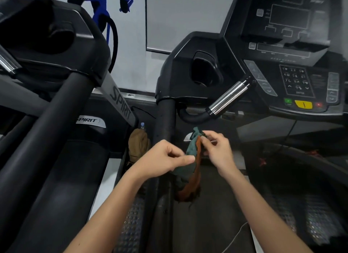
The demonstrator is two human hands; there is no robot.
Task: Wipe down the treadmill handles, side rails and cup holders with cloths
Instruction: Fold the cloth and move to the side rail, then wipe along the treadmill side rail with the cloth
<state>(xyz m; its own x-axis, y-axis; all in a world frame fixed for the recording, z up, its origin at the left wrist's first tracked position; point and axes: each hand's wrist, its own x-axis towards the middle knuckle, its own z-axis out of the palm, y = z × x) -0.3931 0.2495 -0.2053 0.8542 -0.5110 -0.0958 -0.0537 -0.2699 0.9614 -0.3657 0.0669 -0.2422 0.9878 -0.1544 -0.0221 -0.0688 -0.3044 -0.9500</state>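
Though its right edge is cut off (the display is a blur), one console (293,79) sits upper right, beside one cup holder (205,68) and one chrome handle (228,97). Below, the left hand (163,158) and right hand (218,149) each pinch the bunched pair: one teal cloth (191,147), one orange cloth (193,179).

A: What colour are the cloths?
B: A teal cloth (191,149) and an orange cloth (194,179), dark at its low end.
A: The right treadmill (180,64)?
B: Black console (290,17); green button (287,101), yellow button (303,104), red button (318,104) in a row. Chrome grip (228,97). The rail (131,224) has a grey studded pattern.
A: And to the left?
B: Grey upright (120,104) with dark lettering, a tan bag (138,144), a blue bike (105,10) on the white wall (178,17).
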